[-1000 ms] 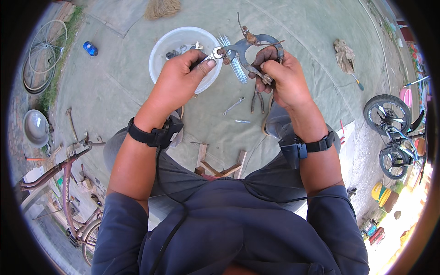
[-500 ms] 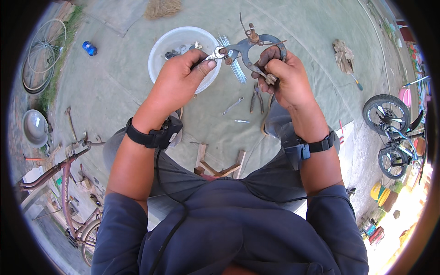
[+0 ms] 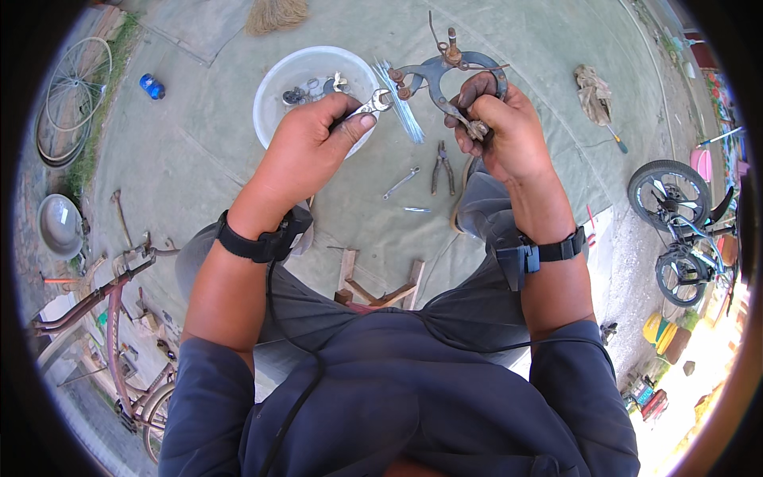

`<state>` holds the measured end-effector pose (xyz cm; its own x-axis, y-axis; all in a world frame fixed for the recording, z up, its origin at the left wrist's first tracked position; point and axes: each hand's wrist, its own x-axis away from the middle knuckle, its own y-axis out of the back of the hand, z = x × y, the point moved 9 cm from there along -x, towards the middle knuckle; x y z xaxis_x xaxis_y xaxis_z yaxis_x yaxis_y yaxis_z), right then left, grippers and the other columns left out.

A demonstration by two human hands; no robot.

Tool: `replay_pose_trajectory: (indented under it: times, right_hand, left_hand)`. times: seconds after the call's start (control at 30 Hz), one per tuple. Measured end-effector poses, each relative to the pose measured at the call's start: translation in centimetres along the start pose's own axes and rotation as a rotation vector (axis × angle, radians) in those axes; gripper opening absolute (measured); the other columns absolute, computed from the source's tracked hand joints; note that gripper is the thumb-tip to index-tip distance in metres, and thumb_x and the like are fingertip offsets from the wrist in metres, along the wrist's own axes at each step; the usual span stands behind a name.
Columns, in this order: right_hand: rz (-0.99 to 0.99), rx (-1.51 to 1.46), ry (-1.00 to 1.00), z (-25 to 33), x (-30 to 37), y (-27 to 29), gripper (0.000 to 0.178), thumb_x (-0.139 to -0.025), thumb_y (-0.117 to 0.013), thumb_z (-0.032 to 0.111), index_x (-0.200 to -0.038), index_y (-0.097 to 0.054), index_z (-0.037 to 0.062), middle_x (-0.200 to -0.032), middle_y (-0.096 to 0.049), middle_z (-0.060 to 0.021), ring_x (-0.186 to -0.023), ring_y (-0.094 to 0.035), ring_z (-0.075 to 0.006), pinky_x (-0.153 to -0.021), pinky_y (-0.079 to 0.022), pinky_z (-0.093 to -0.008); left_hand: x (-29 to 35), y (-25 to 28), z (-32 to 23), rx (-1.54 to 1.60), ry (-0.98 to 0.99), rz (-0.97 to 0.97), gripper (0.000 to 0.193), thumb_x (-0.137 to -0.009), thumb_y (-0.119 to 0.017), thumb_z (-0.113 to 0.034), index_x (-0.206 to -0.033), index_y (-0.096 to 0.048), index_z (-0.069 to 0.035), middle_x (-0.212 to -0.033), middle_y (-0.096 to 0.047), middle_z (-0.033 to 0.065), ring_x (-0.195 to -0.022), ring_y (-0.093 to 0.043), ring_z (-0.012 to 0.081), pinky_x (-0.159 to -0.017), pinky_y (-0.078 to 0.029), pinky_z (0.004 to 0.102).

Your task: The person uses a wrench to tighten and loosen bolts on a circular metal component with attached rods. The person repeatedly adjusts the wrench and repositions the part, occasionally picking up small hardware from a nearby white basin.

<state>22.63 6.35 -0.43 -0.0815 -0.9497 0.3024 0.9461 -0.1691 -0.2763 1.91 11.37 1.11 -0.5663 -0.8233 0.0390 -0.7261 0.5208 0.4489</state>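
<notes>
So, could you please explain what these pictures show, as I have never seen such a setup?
There is no machine here, only a person working bare-handed. Every picture comes from a wide camera worn on the head, looking down, so straight edges bend. The left hand holds a silver wrench; the right hand holds a curved, partly rusty metal part. On the grey-green ground sheet lie pliers, another wrench and a bundle of thin rods, near a white basin.

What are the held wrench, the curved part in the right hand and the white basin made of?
Held wrench: probably steel, bright finish, judging by its silvery shine.
Curved part: probably metal, dull grey-blue, with rust-brown fittings.
White basin: possibly plastic, smooth, given its pale, even colour.
</notes>
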Motion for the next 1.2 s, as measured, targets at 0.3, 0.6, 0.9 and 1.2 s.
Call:
replay_pose_trajectory:
  times: [0.3, 0.6, 0.9, 1.2]
  right_hand:
    - [0.049, -0.029, -0.018, -0.1, 0.2, -0.3, 0.01, -0.082, -0.05, 0.006, -0.084, -0.06, 0.0037, -0.072, -0.067, -0.0106, -0.051, -0.057, -0.0136, -0.041, -0.037, -0.0248]
    - [0.127, 0.024, -0.074, 0.0, 0.1, -0.5, 0.011, -0.081, -0.051, 0.005, -0.087, -0.06, 0.003, -0.073, -0.067, -0.0111, -0.05, -0.058, -0.0139, -0.041, -0.039, -0.0247]
    - [0.006, 0.038, -0.051, -0.5, 0.4, -0.1, 0.01, -0.082, -0.052, 0.007, -0.086, -0.06, 0.0035, -0.074, -0.067, -0.0107, -0.05, -0.057, -0.0131, -0.042, -0.038, -0.0247]
    - [-0.04, -0.05, 0.003, -1.2, 0.6, -0.9, 0.01, -0.087, -0.055, 0.009, -0.092, -0.062, 0.0047, -0.079, -0.067, -0.0091, -0.058, -0.061, -0.0147, -0.05, -0.045, -0.026]
  left_hand:
    - [0.0, -0.2, -0.7, -0.046, -0.044, 0.017, 0.024, -0.094, -0.068, -0.021, -0.101, -0.065, 0.001, -0.076, -0.063, 0.0152, -0.067, -0.057, 0.0239, -0.064, -0.047, 0.0357]
    - [0.2, -0.4, -1.6, -0.153, -0.121, 0.066, 0.021, -0.094, -0.067, -0.021, -0.099, -0.065, 0.0, -0.082, -0.065, 0.0166, -0.072, -0.062, 0.0345, -0.066, -0.048, 0.0393]
    - [0.1, -0.4, -0.9, -0.188, -0.123, 0.004, 0.024, -0.094, -0.067, -0.022, -0.101, -0.064, 0.0, -0.08, -0.064, 0.0182, -0.072, -0.062, 0.0348, -0.065, -0.048, 0.0402]
    - [0.0, -1.2, 1.0, -0.002, 0.042, -0.098, 0.028, -0.097, -0.064, -0.025, -0.102, -0.065, 0.003, -0.07, -0.06, 0.0145, -0.062, -0.055, 0.0245, -0.061, -0.045, 0.0368]
